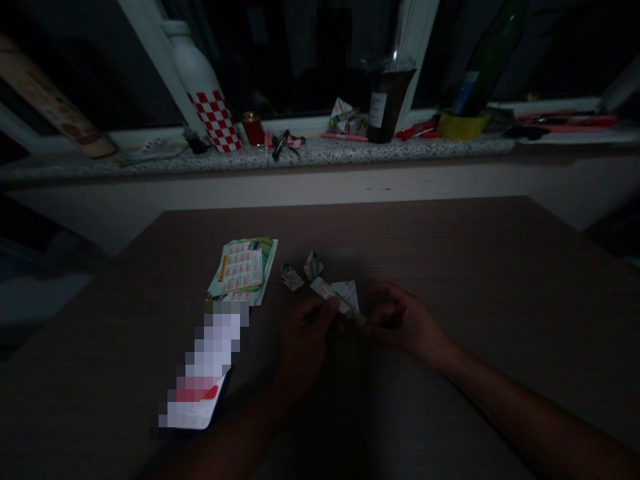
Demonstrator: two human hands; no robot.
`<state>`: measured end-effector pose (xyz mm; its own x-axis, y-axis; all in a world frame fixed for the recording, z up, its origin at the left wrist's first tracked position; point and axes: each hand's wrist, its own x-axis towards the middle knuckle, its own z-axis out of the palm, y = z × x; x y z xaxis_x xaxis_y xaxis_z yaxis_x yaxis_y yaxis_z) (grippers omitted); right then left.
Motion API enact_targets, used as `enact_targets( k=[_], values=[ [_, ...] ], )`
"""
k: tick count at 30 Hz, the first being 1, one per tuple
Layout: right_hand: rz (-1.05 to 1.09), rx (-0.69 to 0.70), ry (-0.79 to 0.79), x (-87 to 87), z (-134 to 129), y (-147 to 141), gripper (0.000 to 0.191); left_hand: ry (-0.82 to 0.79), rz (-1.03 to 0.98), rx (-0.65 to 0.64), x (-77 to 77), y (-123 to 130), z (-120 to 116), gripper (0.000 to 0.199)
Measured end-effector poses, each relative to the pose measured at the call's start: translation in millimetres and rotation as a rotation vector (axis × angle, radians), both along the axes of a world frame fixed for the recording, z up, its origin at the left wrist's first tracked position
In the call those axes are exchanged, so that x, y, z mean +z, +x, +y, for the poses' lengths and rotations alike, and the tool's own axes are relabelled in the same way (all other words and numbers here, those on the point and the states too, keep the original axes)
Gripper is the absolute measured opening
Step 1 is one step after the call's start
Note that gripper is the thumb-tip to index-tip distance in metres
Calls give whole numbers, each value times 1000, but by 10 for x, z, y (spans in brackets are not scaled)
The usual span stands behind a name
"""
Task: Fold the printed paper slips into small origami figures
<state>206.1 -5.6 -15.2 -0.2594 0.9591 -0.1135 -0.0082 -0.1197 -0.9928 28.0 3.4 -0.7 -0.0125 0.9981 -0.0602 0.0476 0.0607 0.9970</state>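
Observation:
A partly folded printed paper slip (349,291) is held just above the table in front of me, with a pale triangular flap standing up at its far side. My left hand (306,337) pinches its near left part, thumb on top. At the slip's lower right end, the fingertips of my right hand (407,325) are closed on the corner. Just beyond my left hand lie two small folded paper pieces, one piece (291,276) on the left and another piece (313,265) beside it. The dim light hides the finer creases.
Left of my hands lies a stack of printed slips (243,267), with a lit phone (207,370), partly blurred out, nearer me. Along the granite sill (320,152) stand a checkered bottle (215,117), a dark drink cup (387,103), a green bottle (487,60) and pens.

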Motion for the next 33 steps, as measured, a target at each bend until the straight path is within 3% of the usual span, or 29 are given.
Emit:
enact_targets(
  k=[2,4,6,8,10,14,19,27,33],
  values=[
    [-78,-25,56,-26,-6,9,47,1,-5,83,-10,-28,38,33],
    [-166,-130,223,-39,-11,4,39,-15,30,101,-21,-35,51,29],
    [-297,-227,462,-36,-15,-9,33,-24,98,50,-36,-18,31,27],
    [-413,-220,652,-26,-23,-18,34,21,187,-9,-54,12,-11,25],
    [-457,-168,739,-23,-36,-17,37,71,229,-67,-72,39,-54,21],
    [-452,-121,732,-30,-56,-1,35,93,186,-179,-80,52,-96,18],
    [-342,-35,638,1,-50,1,26,61,122,-204,-42,21,-76,50],
    [-162,28,450,-14,-33,4,17,143,209,-257,-30,-11,-83,34],
    [-147,28,420,-13,-25,-4,19,213,282,-276,-31,-22,-99,33]
  ],
)
